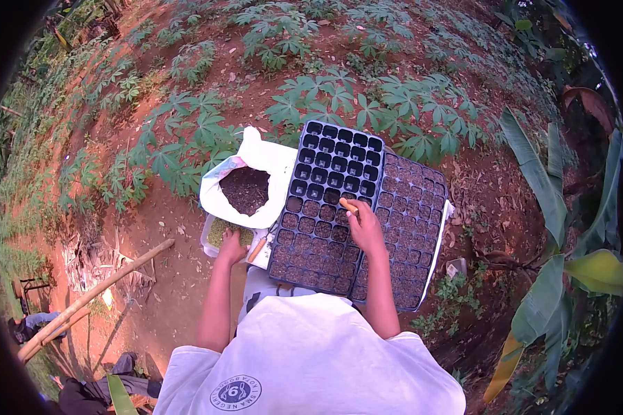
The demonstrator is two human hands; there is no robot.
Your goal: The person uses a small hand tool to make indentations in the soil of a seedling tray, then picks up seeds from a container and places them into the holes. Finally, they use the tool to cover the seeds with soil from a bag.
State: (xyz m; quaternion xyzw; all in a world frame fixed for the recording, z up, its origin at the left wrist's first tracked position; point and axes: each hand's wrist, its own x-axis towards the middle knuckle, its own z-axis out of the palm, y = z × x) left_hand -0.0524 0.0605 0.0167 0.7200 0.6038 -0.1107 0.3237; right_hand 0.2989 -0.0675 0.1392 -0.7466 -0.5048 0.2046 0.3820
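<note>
My left hand [234,249] reaches into a shallow clear container of small green grains [218,231], its fingertips down among them and hidden. My right hand [367,229] grips a short orange-brown wooden stick [349,205] over the black seedling tray [323,207]. Dark soil fills the near cells of this tray, while its far rows are bare black cells. A second seedling tray [412,221], filled with soil, lies at the right, partly under the first. Beside my left hand rests a similar wooden piece [257,249] on a white surface.
An open white sack [277,169] of dark soil [246,190] stands left of the trays. Leafy plants [318,97] grow from the reddish ground beyond. A bamboo pole [97,297] slants at the left, near other people [104,391]. Banana leaves [540,180] hang at the right.
</note>
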